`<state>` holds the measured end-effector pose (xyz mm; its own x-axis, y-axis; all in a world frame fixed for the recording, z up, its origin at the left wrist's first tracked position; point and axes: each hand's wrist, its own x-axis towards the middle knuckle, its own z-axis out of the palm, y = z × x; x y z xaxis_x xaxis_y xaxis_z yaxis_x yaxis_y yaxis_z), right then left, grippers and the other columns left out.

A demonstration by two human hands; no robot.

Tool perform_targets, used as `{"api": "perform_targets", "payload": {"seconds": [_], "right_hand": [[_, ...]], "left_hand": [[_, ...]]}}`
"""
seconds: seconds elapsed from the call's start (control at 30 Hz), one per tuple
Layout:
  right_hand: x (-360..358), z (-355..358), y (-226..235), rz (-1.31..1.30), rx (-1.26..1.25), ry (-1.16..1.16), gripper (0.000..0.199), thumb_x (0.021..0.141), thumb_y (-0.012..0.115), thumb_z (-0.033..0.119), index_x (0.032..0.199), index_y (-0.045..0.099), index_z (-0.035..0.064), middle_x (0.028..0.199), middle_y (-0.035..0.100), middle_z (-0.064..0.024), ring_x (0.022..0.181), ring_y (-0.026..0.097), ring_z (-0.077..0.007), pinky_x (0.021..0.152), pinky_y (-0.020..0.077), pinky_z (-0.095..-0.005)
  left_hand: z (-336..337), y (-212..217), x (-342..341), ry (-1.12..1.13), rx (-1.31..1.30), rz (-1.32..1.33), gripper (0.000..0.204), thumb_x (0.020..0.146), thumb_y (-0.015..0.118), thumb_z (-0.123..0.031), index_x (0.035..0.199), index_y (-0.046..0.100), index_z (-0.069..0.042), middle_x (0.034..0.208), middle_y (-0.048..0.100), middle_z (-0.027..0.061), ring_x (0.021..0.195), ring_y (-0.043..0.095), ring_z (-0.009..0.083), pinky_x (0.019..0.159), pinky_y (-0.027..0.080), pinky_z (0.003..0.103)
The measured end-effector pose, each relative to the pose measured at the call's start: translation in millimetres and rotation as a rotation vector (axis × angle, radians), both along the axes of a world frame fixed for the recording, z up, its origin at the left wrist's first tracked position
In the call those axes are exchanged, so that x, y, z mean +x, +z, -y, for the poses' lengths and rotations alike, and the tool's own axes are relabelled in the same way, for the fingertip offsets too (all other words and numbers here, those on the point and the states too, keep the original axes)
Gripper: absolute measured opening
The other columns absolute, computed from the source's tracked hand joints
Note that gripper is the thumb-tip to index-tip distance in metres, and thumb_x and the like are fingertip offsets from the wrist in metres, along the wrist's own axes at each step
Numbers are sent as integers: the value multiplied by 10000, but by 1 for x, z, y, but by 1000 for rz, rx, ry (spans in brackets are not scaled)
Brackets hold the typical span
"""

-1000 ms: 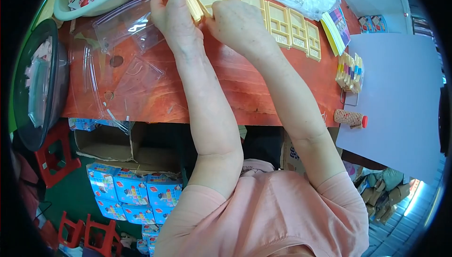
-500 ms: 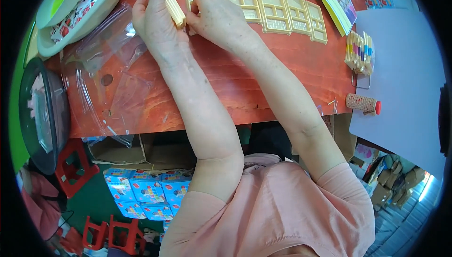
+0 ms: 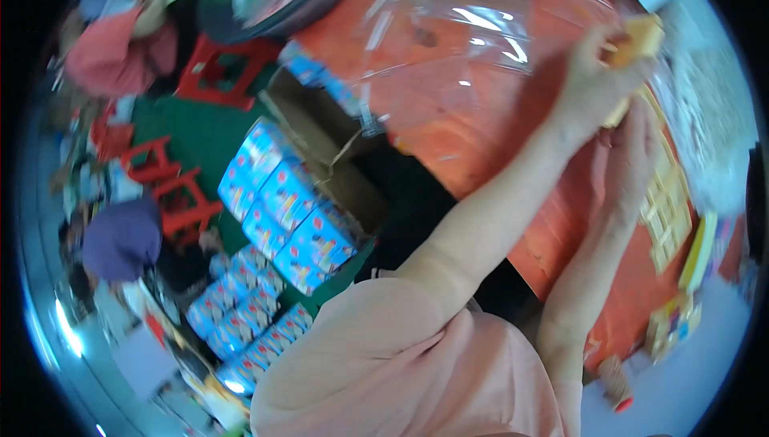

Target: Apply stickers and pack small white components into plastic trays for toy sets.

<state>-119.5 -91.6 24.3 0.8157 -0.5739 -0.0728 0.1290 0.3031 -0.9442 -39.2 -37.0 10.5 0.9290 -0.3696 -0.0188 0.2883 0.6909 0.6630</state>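
A cream-coloured stack of plastic compartment trays is in my left hand, its fingers wrapped round it above the table's far right part. The stack's lower end shows just below that hand. My right hand closes on this lower end, thumb on one side and fingers on the other; blur hides the exact contact. Beyond my right wrist, more cream compartment trays lie in a row on the red table.
Clear plastic bags cover the table's left part, near a dark basin. Blue printed boxes are stacked below, beside an open carton. Red stools and other people are at left. A red-capped tube lies at lower right.
The view has swung to the left, so the table appears turned and further right, and the floor with people shows. My right hand has come up against the lower end of the tray stack.
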Motion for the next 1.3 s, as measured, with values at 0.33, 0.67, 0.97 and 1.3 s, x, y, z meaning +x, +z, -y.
{"api": "perform_targets", "payload": {"seconds": [0.33,0.67,0.97,1.3], "right_hand": [[-3,5,23,-44,-402,151,199,928,666,192,942,697,-4,803,615,26,733,537,-66,666,434,-237],[-53,10,12,44,-960,-397,103,896,623,70,844,594,-15,727,569,-145,678,588,-301,614,465,-361],[-243,50,50,-640,-1357,-442,108,861,661,96,842,594,14,763,584,-132,651,614,-279,586,487,-353],[-287,62,2,-1136,-1322,-338,240,872,690,239,833,621,12,833,662,-145,785,644,-345,668,502,-420]], "left_hand": [[-4,-18,21,-66,-31,157,328,974,633,-276,1177,552,-31,987,641,58,843,629,109,731,536,260],[18,7,-28,-392,-162,54,518,934,641,-360,1298,524,-10,1122,663,124,937,678,245,815,586,361],[17,12,-26,-471,-50,237,685,931,617,-408,1449,373,-32,1330,550,205,1147,592,409,848,589,504],[33,15,-61,-791,-186,210,627,946,625,-343,1401,410,31,1250,586,229,1082,639,328,914,553,416]]}}
